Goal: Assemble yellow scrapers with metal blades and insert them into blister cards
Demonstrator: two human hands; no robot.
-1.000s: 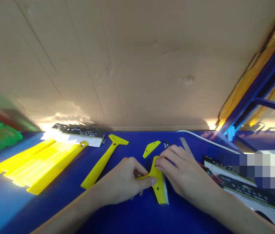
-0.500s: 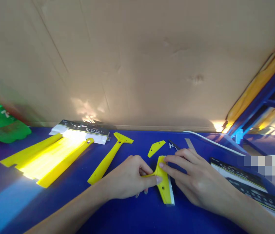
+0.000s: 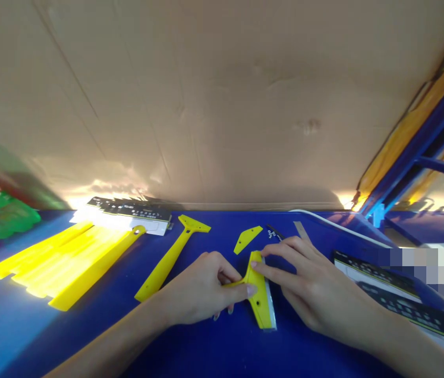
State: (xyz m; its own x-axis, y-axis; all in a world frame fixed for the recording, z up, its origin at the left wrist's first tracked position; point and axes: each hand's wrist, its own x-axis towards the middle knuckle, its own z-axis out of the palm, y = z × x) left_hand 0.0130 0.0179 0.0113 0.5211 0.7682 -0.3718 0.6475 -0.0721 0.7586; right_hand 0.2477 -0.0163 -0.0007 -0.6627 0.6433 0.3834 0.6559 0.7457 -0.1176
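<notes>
A yellow scraper with a pale blade strip along its right edge is held just above or on the blue table. My left hand is closed around its neck, thumb pressed on the head. My right hand grips the head's upper end with its fingertips. Beyond them lie a loose yellow cover plate, a few small screws beside a dark slim tool, and a thin metal blade partly behind my right hand. Another yellow scraper body rests left of my left hand.
Several yellow scrapers with black-and-white cards lie at the left in bright sun. More printed cards sit at the right. A white cable, a green bottle and a blue metal frame border the table. Cardboard stands behind.
The view has shifted slightly, so everything sits a little further left. Both hands keep nearly the same hold on the scraper.
</notes>
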